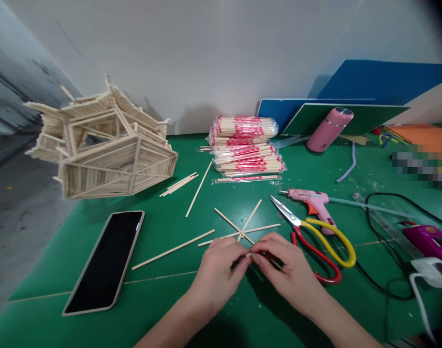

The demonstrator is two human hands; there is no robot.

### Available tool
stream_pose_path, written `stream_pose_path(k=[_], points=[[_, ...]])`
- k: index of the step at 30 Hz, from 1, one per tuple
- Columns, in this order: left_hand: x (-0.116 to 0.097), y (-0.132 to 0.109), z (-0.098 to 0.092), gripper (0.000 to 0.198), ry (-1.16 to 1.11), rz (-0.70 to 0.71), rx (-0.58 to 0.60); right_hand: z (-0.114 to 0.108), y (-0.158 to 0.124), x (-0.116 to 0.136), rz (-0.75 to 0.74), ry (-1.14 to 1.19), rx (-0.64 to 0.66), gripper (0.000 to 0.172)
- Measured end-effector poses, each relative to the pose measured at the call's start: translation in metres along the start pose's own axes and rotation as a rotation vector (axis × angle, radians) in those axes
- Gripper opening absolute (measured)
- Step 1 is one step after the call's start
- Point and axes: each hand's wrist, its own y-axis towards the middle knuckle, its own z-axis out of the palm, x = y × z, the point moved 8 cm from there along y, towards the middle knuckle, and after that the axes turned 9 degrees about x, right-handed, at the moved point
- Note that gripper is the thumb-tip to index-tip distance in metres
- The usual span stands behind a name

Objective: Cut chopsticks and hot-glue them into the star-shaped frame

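My left hand [219, 273] and my right hand [284, 268] meet at the front middle of the green table [159, 299]. Both pinch a short thin wooden stick [249, 254] between their fingertips. Just beyond the fingers lie several loose wooden sticks [239, 227], crossed over one another. A longer stick [173, 250] lies to the left of my left hand. Scissors [315, 237] with yellow and red handles rest right of my right hand, blades pointing away to the left.
A stick-built house model [105, 145] stands at the back left. A dark phone [107, 261] lies front left. Wrapped stick bundles [244, 145] sit at centre back. A pink glue gun [311, 200], pink bottle [330, 129], purple tool [429, 241] and black cable [373, 227] occupy the right.
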Motion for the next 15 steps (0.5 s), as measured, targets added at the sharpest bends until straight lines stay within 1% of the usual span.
stream_pose_path(k=[4,8,12,15], points=[[0.004,-0.001,0.006,0.014,0.014,0.040,0.011,0.005,0.001,-0.006,-0.005,-0.024,0.042,0.012],[0.006,-0.001,0.008,0.011,0.005,0.056,0.017,0.006,0.001,-0.011,0.012,-0.028,0.057,0.013],[0.005,-0.002,0.004,0.013,-0.015,0.076,-0.038,0.006,0.001,-0.013,0.025,-0.011,0.059,0.014],[0.002,-0.002,0.003,0.013,0.034,0.106,-0.082,0.010,0.002,-0.011,0.034,-0.021,0.069,0.014]])
